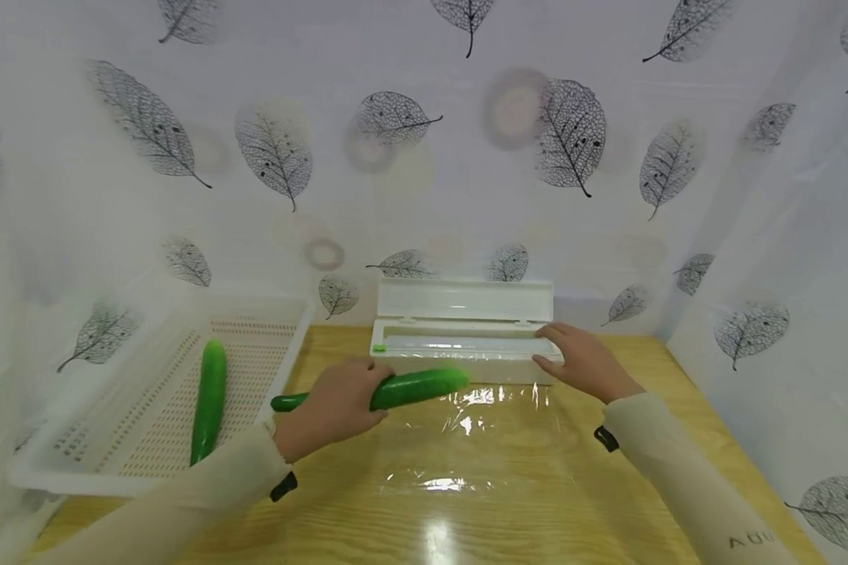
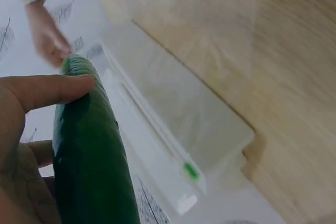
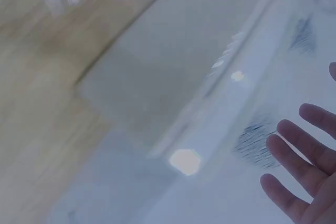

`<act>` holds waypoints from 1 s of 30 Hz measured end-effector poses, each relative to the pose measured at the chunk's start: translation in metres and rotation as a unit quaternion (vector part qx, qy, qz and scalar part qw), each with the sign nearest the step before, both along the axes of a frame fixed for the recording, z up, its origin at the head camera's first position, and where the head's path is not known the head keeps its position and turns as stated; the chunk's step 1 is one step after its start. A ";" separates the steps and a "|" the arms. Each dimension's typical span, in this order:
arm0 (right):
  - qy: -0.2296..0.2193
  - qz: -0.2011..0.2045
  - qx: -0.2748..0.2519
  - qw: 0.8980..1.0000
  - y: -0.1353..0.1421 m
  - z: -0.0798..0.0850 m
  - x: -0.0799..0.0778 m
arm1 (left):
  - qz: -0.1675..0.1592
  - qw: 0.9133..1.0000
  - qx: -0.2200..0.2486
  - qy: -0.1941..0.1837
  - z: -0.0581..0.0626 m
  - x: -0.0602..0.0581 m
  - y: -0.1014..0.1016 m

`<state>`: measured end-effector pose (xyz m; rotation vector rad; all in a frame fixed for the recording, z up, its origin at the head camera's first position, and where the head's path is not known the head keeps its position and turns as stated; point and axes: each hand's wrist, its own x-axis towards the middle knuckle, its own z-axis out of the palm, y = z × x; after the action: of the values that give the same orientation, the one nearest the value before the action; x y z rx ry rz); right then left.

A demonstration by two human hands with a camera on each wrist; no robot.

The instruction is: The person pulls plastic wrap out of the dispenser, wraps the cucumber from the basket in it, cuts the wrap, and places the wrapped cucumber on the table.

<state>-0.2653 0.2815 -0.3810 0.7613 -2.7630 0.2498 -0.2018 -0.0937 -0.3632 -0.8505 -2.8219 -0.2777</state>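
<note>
My left hand (image 1: 341, 399) grips a green cucumber (image 1: 424, 386) round its middle, above the table and left of a sheet of cling film. In the left wrist view the thumb and fingers wrap the cucumber (image 2: 92, 150). A white cling film dispenser (image 1: 459, 367) stands at the back with its lid (image 1: 466, 300) raised. Clear film (image 1: 466, 447) spreads from it over the table toward me. My right hand (image 1: 583, 359) is at the dispenser's right end, fingers spread and holding nothing. In the right wrist view, the fingers (image 3: 299, 161) look straight and apart from the dispenser (image 3: 157, 66).
On the left stands a white perforated basket (image 1: 293, 345) with another cucumber (image 1: 210, 400) lying in it. The wooden table (image 1: 311, 518) meets a leaf-patterned curtain (image 1: 424, 188) at the back and sides. A green slider (image 1: 379, 348) sits at the dispenser's left end.
</note>
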 end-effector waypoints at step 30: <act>0.067 0.142 0.076 0.985 -0.095 -0.015 0.074 | -0.079 0.995 -0.017 0.052 -0.035 0.014 0.058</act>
<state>-0.1915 0.1869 -0.3964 1.1693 -2.5619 0.0389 -0.1879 -0.0359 -0.3978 -1.0662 -2.6760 -0.2002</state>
